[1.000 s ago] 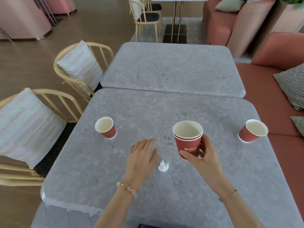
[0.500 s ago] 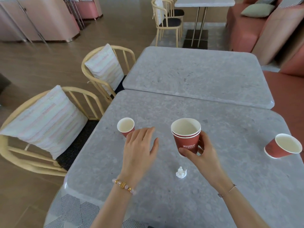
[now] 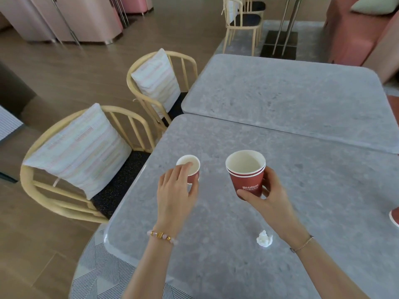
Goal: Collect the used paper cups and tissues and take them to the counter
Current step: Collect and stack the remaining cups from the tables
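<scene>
Here, from the head camera, your right hand (image 3: 269,197) is wrapped round the stack of two nested red cups (image 3: 246,178), thumb across the printed front and fingers behind, and the stack stands upright with its mouth facing up. Your left hand (image 3: 177,190) is at the small red cup (image 3: 192,169) near the left edge of the grey table (image 3: 216,266): the fingertips lie over the cup's near rim and the thumb sits beside its wall, but you cannot tell whether the grip has closed. That cup stands upright on the tabletop, just left of the stack. The crumpled tissue (image 3: 264,241) lies on the table near your right forearm, apart from both hands. Another red cup (image 3: 394,216) is cut off at the right edge of the view. Two chairs with striped cushions (image 3: 82,145) stand along the table's left side
</scene>
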`<action>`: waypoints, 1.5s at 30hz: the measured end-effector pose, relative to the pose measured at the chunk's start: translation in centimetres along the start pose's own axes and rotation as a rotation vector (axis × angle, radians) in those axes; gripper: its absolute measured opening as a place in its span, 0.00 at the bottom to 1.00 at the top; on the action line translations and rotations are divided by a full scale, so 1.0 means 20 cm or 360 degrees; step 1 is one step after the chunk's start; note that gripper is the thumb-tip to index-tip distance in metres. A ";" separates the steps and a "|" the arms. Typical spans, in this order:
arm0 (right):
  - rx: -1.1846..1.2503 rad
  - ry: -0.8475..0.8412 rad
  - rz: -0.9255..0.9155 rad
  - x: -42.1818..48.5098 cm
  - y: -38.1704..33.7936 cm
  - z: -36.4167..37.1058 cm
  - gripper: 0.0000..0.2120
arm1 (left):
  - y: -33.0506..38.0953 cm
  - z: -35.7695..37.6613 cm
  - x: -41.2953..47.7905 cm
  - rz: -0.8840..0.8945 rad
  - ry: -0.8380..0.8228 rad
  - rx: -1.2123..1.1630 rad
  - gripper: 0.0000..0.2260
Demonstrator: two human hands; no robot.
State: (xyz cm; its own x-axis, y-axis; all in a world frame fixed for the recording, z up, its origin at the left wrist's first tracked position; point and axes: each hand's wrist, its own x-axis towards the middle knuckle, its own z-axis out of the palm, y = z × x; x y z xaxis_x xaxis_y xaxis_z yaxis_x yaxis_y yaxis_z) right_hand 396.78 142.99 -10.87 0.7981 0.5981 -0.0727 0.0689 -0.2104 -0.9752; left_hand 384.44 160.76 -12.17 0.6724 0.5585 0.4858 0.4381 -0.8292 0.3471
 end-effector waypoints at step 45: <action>-0.0001 0.0139 0.0240 -0.12 0.16 -0.17 0.31 | 0.24 0.15 0.20 -0.0767 -0.0239 -0.1665 0.28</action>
State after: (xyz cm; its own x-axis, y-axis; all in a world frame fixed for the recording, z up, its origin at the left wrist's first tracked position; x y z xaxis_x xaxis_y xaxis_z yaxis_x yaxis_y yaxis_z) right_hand 397.12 138.18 -13.07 0.8485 0.4901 -0.1996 -0.0550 -0.2934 -0.9544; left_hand 391.05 158.84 -11.03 0.6650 0.7453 0.0473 0.0080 -0.0704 0.9975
